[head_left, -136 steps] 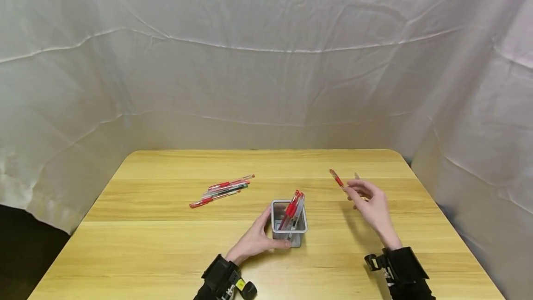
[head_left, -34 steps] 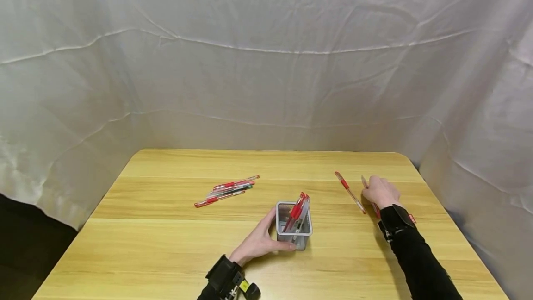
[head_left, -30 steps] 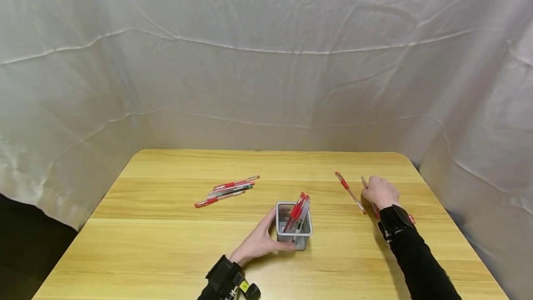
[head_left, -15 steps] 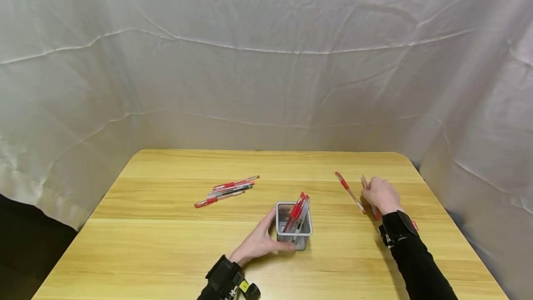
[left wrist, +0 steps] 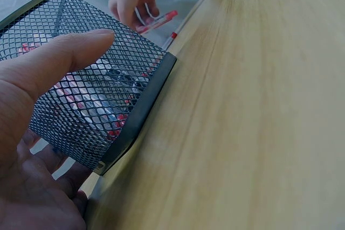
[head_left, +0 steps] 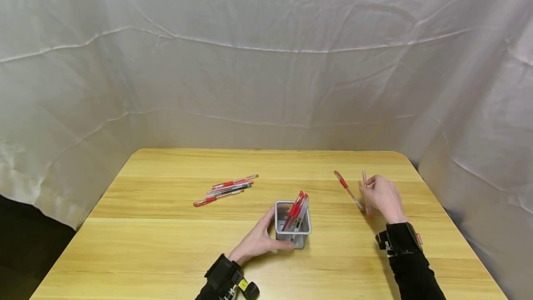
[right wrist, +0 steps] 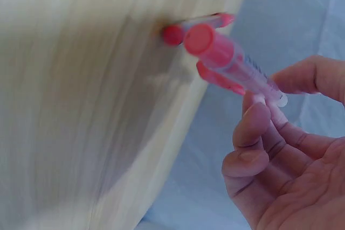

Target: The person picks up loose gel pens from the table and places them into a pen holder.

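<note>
In the head view, my left hand [head_left: 259, 241] grips a square mesh pen holder [head_left: 299, 243], thumb along the near wall and fingers behind the left side. Several pens [head_left: 295, 209], with red and clear parts, lean inside it. My right hand [head_left: 384, 196] pinches a clear-barrelled pen [right wrist: 245, 74] between thumb and fingertips; its red end points down toward the table in the right wrist view. Beside that hand a red-gripped pen [head_left: 343, 182] lies on the table. The left wrist view shows my thumb [left wrist: 70, 52] pressed against the mesh.
Several red, clear and dark pens [head_left: 228, 190] lie in a loose bunch at the left of the wooden table [head_left: 166, 253]. Pale cloth [head_left: 266, 82] hangs behind the table and along its sides.
My right hand has turned and raised the pen from the table, bringing it more upright, close to the lying pen. My left hand and the pen holder have stayed in place.
</note>
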The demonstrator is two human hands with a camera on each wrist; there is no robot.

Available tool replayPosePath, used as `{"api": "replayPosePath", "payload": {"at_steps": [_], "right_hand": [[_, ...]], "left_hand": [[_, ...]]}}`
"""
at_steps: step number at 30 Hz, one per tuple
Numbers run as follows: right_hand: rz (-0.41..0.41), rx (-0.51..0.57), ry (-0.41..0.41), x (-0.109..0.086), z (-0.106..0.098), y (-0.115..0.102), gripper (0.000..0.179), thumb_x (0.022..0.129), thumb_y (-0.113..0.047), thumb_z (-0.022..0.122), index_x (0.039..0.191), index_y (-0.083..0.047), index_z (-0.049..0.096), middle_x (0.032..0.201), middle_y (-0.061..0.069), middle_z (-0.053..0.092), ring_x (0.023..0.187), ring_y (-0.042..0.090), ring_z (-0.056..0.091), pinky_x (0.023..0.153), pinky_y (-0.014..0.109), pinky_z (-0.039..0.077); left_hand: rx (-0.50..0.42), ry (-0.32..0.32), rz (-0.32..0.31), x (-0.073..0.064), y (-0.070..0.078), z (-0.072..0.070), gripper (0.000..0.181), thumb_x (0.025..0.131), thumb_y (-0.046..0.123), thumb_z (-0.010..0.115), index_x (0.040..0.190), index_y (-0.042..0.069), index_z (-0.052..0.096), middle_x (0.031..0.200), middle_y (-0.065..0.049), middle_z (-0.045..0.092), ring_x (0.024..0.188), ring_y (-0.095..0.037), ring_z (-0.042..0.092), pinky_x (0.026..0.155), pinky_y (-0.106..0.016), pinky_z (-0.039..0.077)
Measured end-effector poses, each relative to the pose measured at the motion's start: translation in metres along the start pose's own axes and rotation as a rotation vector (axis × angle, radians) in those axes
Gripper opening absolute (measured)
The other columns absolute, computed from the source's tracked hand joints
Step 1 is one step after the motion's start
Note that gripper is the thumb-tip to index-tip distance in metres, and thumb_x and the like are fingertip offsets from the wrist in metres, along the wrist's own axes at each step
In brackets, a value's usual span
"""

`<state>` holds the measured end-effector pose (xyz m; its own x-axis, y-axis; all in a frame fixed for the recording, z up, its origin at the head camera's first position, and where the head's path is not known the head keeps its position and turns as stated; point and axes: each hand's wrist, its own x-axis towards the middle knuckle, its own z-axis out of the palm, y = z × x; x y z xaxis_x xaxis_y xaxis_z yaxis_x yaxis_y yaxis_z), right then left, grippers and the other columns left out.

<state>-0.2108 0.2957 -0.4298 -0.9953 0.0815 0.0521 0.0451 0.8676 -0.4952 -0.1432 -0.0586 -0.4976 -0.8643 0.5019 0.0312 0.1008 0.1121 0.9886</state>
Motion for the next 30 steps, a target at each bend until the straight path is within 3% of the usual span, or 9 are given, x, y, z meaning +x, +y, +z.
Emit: {"api": "replayPosePath", "payload": {"at_steps": [5,10,16,19,22,25,26,30], "right_hand": [[-0.061,0.075,0.093,-0.009,0.000,-0.010,0.035,0.093,-0.023,0.058,0.110,0.007,0.067,0.092,0.020,0.074,0.074,0.021,0.066,0.064,0.027,0.044],[-0.083,0.166,0.130,-0.018,-0.004,-0.021,0.030,0.094,-0.020,0.056,0.111,0.002,0.067,0.092,0.016,0.073,0.076,0.012,0.063,0.067,0.021,0.044],[-0.110,0.302,0.185,-0.032,-0.007,-0.035,0.026,0.095,-0.016,0.061,0.112,0.003,0.065,0.096,0.021,0.073,0.073,-0.007,0.056,0.068,0.011,0.045],[-0.137,0.377,0.218,-0.035,-0.004,-0.037,0.023,0.096,-0.014,0.064,0.111,0.002,0.065,0.097,0.022,0.073,0.073,-0.009,0.056,0.069,0.009,0.047],[-0.233,0.463,0.281,-0.025,0.017,-0.017,0.019,0.097,-0.018,0.066,0.112,-0.006,0.066,0.095,0.004,0.074,0.076,-0.006,0.061,0.069,0.009,0.049],[-0.286,0.549,0.269,-0.028,0.022,-0.017,0.023,0.098,-0.020,0.065,0.115,-0.005,0.063,0.095,-0.013,0.070,0.081,0.002,0.065,0.071,0.012,0.052],[-0.312,0.583,0.273,-0.032,0.021,-0.022,0.022,0.099,-0.018,0.065,0.115,-0.003,0.061,0.093,-0.018,0.068,0.079,0.001,0.066,0.069,0.012,0.053],[-0.311,0.697,0.249,-0.055,0.003,-0.062,0.020,0.098,-0.003,0.060,0.113,0.010,0.055,0.089,-0.018,0.067,0.073,0.001,0.064,0.064,0.014,0.053]], "left_hand": [[-0.004,-0.002,0.000,0.000,0.000,0.000,0.095,0.074,0.019,0.088,0.152,0.035,0.036,0.152,-0.002,0.047,0.146,-0.031,0.036,0.123,-0.064,0.022],[-0.008,-0.001,0.003,0.000,0.000,0.000,0.096,0.074,0.018,0.088,0.152,0.034,0.036,0.153,-0.002,0.046,0.147,-0.031,0.035,0.123,-0.066,0.020],[-0.015,-0.003,0.006,0.000,0.000,0.000,0.095,0.074,0.017,0.088,0.152,0.033,0.037,0.152,-0.002,0.047,0.147,-0.031,0.036,0.123,-0.066,0.020],[-0.019,-0.004,0.007,0.000,0.001,0.000,0.095,0.074,0.017,0.088,0.152,0.034,0.036,0.153,-0.002,0.046,0.147,-0.030,0.035,0.123,-0.065,0.020],[-0.019,-0.004,0.007,0.000,0.000,0.000,0.095,0.074,0.018,0.088,0.152,0.035,0.036,0.154,-0.001,0.045,0.148,-0.030,0.035,0.123,-0.065,0.019],[-0.010,-0.004,0.007,0.000,-0.001,0.000,0.095,0.075,0.018,0.088,0.152,0.036,0.036,0.154,-0.001,0.045,0.148,-0.030,0.035,0.123,-0.065,0.019],[-0.007,-0.003,0.007,0.000,-0.001,0.000,0.095,0.075,0.018,0.088,0.152,0.036,0.036,0.154,-0.001,0.046,0.148,-0.030,0.035,0.123,-0.065,0.019],[-0.004,-0.003,0.009,0.000,-0.001,0.000,0.095,0.075,0.018,0.088,0.151,0.037,0.036,0.153,0.000,0.046,0.148,-0.029,0.035,0.123,-0.065,0.019]]}}
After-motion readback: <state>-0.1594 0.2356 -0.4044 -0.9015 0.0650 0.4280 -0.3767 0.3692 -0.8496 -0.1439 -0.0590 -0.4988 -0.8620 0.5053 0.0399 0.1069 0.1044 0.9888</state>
